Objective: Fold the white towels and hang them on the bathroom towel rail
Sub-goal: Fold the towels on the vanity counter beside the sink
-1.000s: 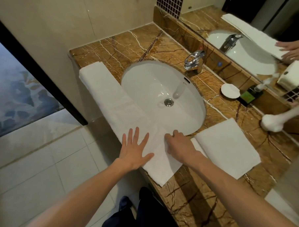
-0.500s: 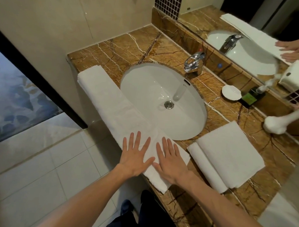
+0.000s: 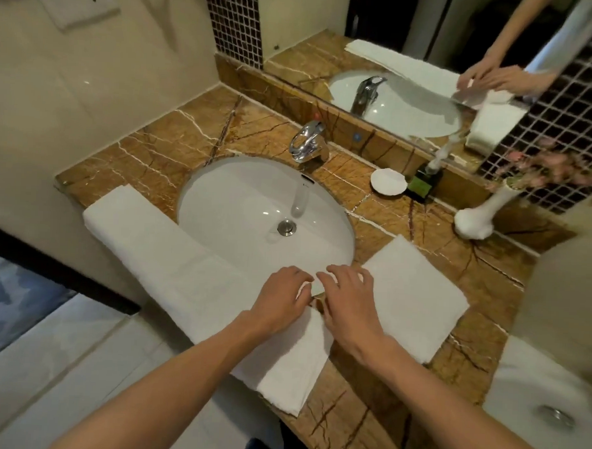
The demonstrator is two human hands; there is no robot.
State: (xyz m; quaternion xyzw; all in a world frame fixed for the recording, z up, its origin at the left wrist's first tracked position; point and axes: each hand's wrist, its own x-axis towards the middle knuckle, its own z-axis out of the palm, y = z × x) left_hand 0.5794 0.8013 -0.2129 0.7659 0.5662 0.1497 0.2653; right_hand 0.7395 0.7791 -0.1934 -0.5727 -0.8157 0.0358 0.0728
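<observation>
Folding step, mid-fold. Long towel (image 3: 171,263) lies as a narrow strip along the front edge of the counter (image 3: 364,424), running from the left corner past the sink (image 3: 255,202) and overhanging the edge near the person.

Left hand (image 3: 281,301) and right hand (image 3: 348,304) sit side by side on the strip just in front of the sink. Fingers of both are curled down, and both look to be pinching a small raised flap of the long towel between them.

Second towel (image 3: 417,297), already folded square, lies flat on the counter just right of the hands.

Next move likely calls for lifting the pinched part and bringing one end over the other, edges matched, to shorten the strip. Hanging is not started.

Hard to tell: fingertips cover the flap, so the exact pinch point is unclear. The mirror (image 3: 398,25) reflection of the hands is blurred. No towel rail in view. The towel's near end is partly under the forearms.
</observation>
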